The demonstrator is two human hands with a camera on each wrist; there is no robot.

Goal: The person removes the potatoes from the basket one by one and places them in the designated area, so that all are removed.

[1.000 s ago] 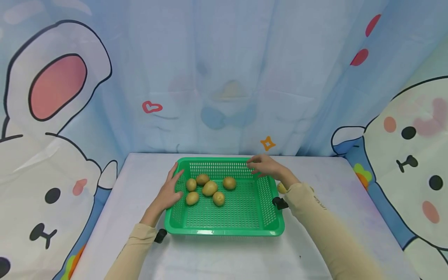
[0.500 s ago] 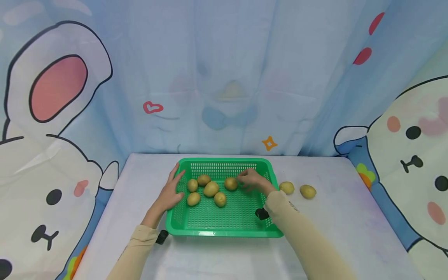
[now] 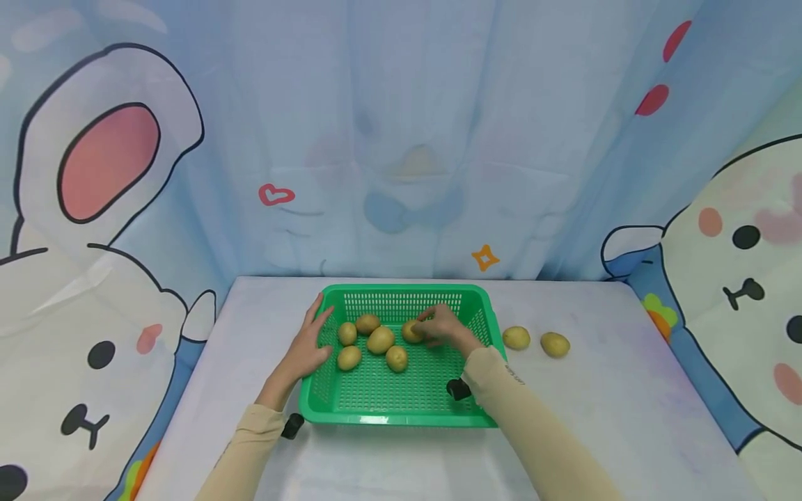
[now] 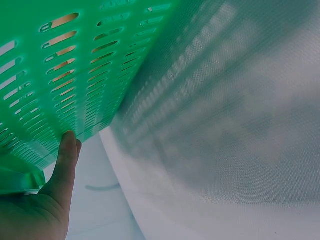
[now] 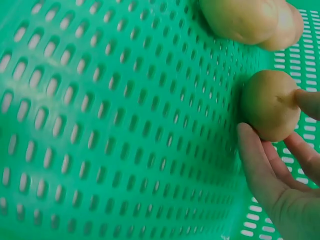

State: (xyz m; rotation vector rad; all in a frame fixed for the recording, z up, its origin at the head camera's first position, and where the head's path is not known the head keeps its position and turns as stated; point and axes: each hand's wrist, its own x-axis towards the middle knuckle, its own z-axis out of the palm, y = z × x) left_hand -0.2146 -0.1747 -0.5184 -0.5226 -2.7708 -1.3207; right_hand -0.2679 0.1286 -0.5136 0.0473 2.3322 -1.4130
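Observation:
A green plastic basket with slotted walls stands on the table, several potatoes inside it. My left hand grips its left rim, thumb and a finger over the inner side. In the left wrist view, fingers of that hand lie along the outer slotted wall. Inside the basket, right of the other potatoes, my right hand pinches a potato between thumb and fingertips. That potato sits right at the basket's floor. To its left lies a group of potatoes, including a larger one.
Two potatoes, one nearer the basket and one farther right, lie on the white-covered table. Behind the table hangs a blue printed curtain. A small black piece sits at the right wrist.
My right hand has moved from over the basket's back right rim down and left into the basket, and now holds the rightmost potato there. The left hand stays on the rim.

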